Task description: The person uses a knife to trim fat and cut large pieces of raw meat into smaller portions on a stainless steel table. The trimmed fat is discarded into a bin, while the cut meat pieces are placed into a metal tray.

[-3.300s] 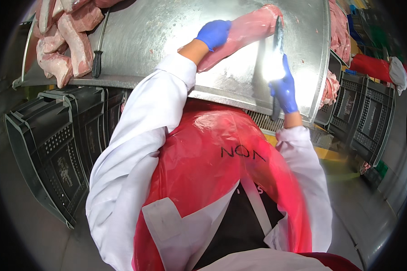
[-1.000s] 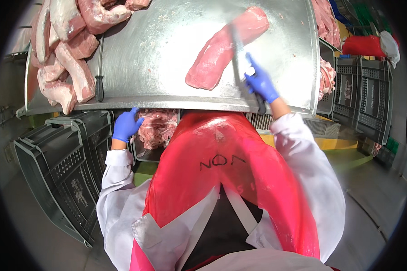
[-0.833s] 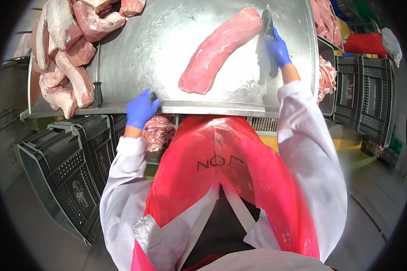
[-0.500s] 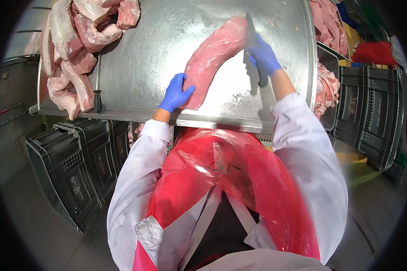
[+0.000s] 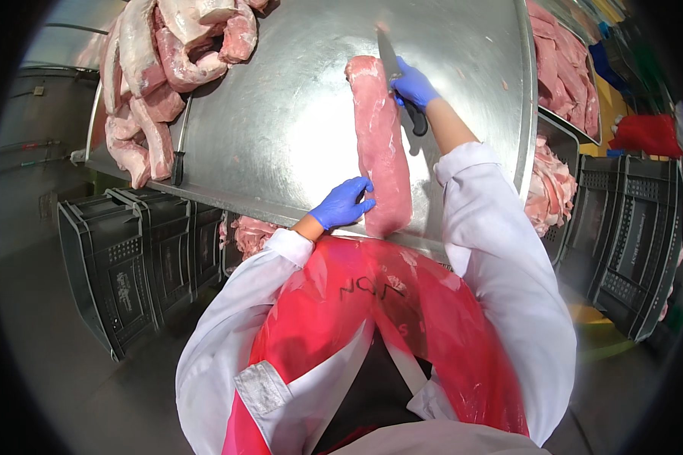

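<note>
A long pink pork loin (image 5: 379, 136) lies lengthwise on the metal table (image 5: 288, 114), one end pointing away from me and the other at the near edge. My left hand (image 5: 344, 203), in a blue glove, grips its left side near the close end. My right hand (image 5: 416, 83), gloved the same way, is closed around a knife (image 5: 388, 54) with a dark handle. The blade points away from me and slightly left, beside the loin's far end. Whether the blade touches the meat I cannot tell.
Large untrimmed meat pieces (image 5: 140, 83) are heaped at the table's left, beside another dark-handled tool (image 5: 177, 167). Right of the table are a tray of trimmed meat (image 5: 561, 76) and a crate of trimmings (image 5: 548, 186). Black crates (image 5: 118, 265) stand at lower left, more (image 5: 622, 227) at right.
The loin has swung from a diagonal to nearly straight away from me and lies nearer. My left hand moved right and closer with it; the knife shifted left. The view has turned slightly.
</note>
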Available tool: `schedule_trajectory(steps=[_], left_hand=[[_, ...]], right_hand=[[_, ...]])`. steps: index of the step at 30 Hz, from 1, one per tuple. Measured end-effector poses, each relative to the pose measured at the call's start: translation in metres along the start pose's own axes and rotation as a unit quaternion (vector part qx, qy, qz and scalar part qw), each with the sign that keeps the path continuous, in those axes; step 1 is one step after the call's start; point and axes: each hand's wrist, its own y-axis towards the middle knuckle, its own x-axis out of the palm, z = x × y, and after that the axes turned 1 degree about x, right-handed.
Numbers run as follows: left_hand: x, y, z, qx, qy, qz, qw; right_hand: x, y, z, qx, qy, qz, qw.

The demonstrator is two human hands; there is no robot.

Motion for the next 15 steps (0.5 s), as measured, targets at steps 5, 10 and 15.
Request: schedule_trajectory(steps=[5,10,15], left_hand=[[-0.017,-0.022,0.003,-0.014,0.019,0.03,0.999],[-0.045,-0.033,-0.026,-0.137,-0.097,0.126,0.978],[-0.079,-0.046,-0.041,-0.072,-0.031,0.255,0.964]], right_hand=[[0.007,-0.045,-0.009,0.006,-0.034,-0.086,0.996],[-0.001,-0.033,0.002,-0.007,-0.024,-0.077,0.997],[-0.004,-0.034,0.0,-0.038,-0.07,-0.135,0.988]])
